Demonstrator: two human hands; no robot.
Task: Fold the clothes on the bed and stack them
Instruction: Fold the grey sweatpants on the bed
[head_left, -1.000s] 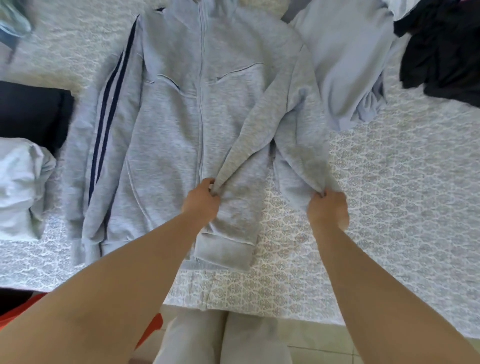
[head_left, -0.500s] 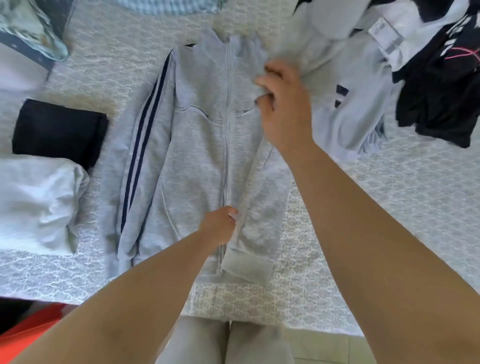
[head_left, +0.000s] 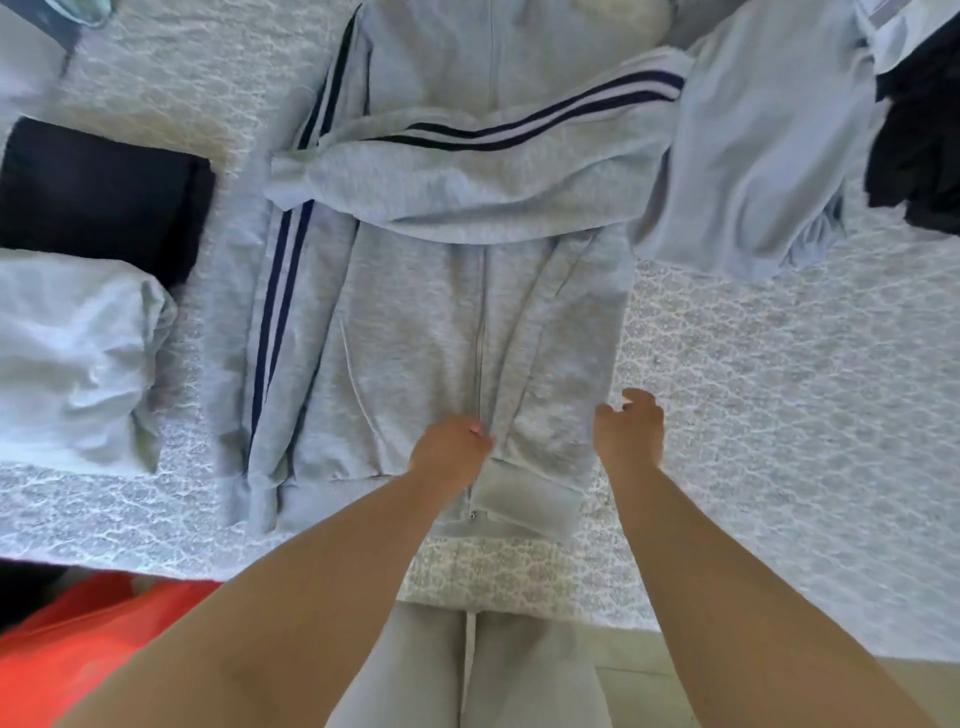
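Note:
A grey zip jacket (head_left: 415, 322) with dark blue sleeve stripes lies face up on the patterned bedspread (head_left: 779, 389). Its right sleeve (head_left: 493, 156) is folded across the chest, cuff pointing left. My left hand (head_left: 449, 449) presses on the fabric beside the zip near the hem, fingers curled on the cloth. My right hand (head_left: 631, 428) hovers at the jacket's right edge near the hem, fingers apart and holding nothing. A folded black garment (head_left: 104, 197) and a folded white one (head_left: 72, 358) sit to the left.
Unfolded clothes lie at the back right: a pale grey garment (head_left: 758, 145) and a black one (head_left: 919, 150). An orange-red object (head_left: 78, 639) is below the bed's near edge at the left. My grey trouser legs (head_left: 467, 675) stand against the bed.
My right hand carried the right sleeve up and laid it across the chest, let go, and came back down to the hem. My left hand stayed near the zip.

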